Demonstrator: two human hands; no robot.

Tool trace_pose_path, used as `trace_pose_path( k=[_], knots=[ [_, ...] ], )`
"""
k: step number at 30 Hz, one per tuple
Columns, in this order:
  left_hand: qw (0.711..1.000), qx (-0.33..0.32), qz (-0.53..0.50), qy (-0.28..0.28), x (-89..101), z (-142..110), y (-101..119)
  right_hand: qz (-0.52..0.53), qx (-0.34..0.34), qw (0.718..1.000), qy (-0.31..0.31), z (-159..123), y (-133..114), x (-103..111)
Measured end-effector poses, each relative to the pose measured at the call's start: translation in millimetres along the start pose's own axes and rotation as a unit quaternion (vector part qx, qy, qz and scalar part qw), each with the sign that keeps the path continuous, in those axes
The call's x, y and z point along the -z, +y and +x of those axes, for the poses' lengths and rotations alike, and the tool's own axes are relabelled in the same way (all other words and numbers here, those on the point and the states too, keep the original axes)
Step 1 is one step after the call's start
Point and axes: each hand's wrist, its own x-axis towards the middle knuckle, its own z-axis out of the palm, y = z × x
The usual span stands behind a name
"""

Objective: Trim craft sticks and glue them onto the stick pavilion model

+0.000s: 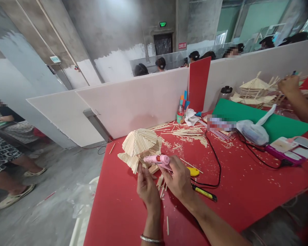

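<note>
A small pavilion-like model (138,142) made of thin wooden sticks stands near the table's left side, with two tiers of slanted roof. My right hand (179,176) is wrapped round a pink hot glue gun (153,159), whose front end points left at the model's lower tier. Just below that tier, my left hand (147,186) has its fingers pinched together at the model's edge. What lies between those fingertips is too small to make out. Loose wooden sticks (162,184) lie between my two hands.
On the red table (123,205) lie a yellow-and-black utility knife (204,193), a yellow tool (193,171) and a black cable (219,167). Piled sticks (187,131) sit behind. A white partition (133,106) borders the back. At right, another person's hand (289,84) is beside another stick model (256,89).
</note>
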Motion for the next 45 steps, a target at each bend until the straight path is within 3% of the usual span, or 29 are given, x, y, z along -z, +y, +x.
trace_pose_path(
  k=[45],
  knots=[
    [0.999, 0.01, -0.028, -0.012, 0.1, 1.1, 1.3, -0.008, 0.011, 1.0, -0.008, -0.6, 1.9, -0.8]
  ],
)
